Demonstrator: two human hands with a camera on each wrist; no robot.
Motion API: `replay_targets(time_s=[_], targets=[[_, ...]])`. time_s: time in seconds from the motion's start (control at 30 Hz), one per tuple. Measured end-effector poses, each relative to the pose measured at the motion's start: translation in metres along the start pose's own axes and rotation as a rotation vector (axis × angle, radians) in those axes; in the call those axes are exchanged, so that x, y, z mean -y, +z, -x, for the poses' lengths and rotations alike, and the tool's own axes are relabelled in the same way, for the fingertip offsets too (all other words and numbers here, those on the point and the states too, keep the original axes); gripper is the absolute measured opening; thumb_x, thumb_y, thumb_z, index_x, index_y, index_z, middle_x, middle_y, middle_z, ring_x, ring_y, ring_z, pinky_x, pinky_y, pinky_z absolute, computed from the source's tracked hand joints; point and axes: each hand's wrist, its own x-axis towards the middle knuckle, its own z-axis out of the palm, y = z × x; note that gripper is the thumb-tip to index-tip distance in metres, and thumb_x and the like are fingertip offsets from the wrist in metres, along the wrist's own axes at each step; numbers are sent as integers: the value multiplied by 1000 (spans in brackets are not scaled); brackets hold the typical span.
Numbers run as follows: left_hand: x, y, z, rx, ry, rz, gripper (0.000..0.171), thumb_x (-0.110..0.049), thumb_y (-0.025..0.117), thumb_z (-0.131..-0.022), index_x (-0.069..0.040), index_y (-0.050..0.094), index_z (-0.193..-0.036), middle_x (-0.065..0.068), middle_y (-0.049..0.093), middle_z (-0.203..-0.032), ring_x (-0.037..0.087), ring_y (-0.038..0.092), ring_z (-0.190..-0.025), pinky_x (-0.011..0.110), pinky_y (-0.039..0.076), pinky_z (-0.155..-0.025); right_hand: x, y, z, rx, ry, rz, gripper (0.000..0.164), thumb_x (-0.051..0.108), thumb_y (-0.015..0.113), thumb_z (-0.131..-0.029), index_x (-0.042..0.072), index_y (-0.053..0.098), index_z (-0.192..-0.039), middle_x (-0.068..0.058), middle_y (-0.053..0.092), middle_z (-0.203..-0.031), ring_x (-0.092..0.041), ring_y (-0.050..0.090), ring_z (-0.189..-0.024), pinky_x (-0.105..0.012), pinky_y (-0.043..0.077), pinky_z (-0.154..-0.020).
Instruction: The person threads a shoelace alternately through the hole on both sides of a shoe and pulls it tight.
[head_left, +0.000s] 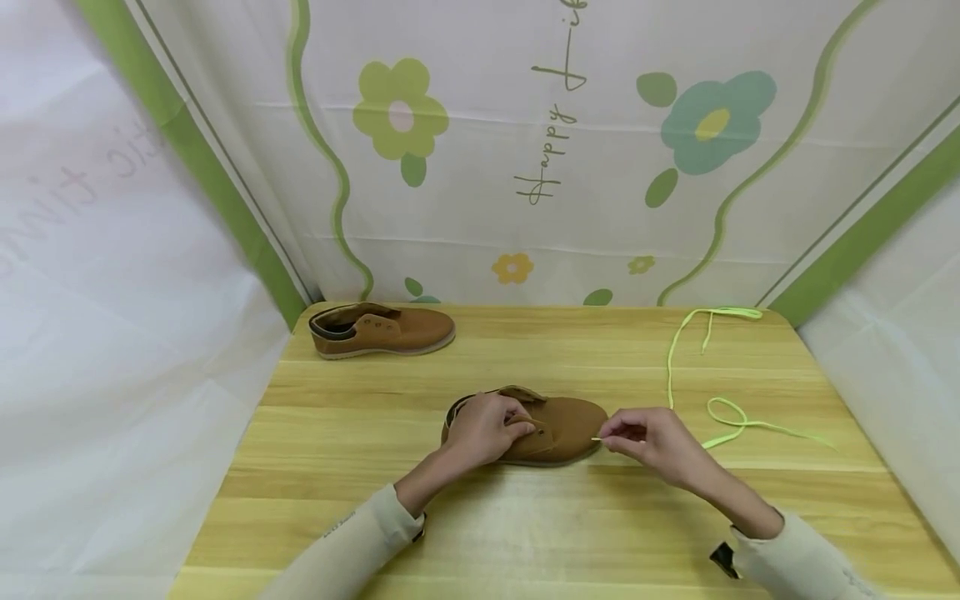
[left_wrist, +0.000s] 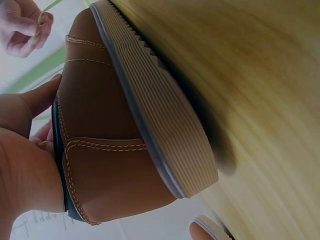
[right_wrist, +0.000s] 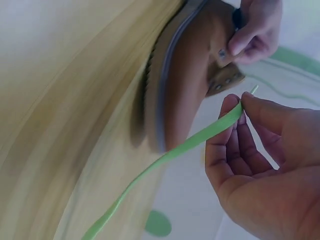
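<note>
A brown shoe (head_left: pixel 577 421) with its toe to the right sits on the wooden table, its eyelets bare. My left hand (head_left: pixel 480 429) reaches over the shoe's opening and pinches the eyelet flap between thumb and fingers; in the right wrist view an eyelet (right_wrist: pixel 222 53) shows beside the thumb. Just off the toe, my right hand (head_left: pixel 652 442) pinches a yellow-green shoelace (right_wrist: pixel 195 140) close to its end. The narrow lace tip (right_wrist: pixel 254 90) sticks out past the fingertips, towards the shoe. The shoe's ribbed sole (left_wrist: pixel 160 115) faces the left wrist camera.
A second brown shoe (head_left: pixel 420 329), also unlaced, stands at the table's back left corner. Yellow-green lace (head_left: pixel 738 312) lies at the back right, and a looped length (head_left: pixel 727 408) curls on the right. Printed curtains (head_left: pixel 465 208) hang behind and at both sides.
</note>
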Motion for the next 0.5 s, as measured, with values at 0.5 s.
replay_targets(time_s=[0.5], targets=[[-1,1,0,-10,-9,-44,10,-28,82,-95,-18,83,-95,-12,66,-71,2,32,-46,20,26,-46,14,40,-22,-77,46,33,10,3,84,-88,11,80,-85,6,74,-77,-3,65,-67,-24,56,-59]])
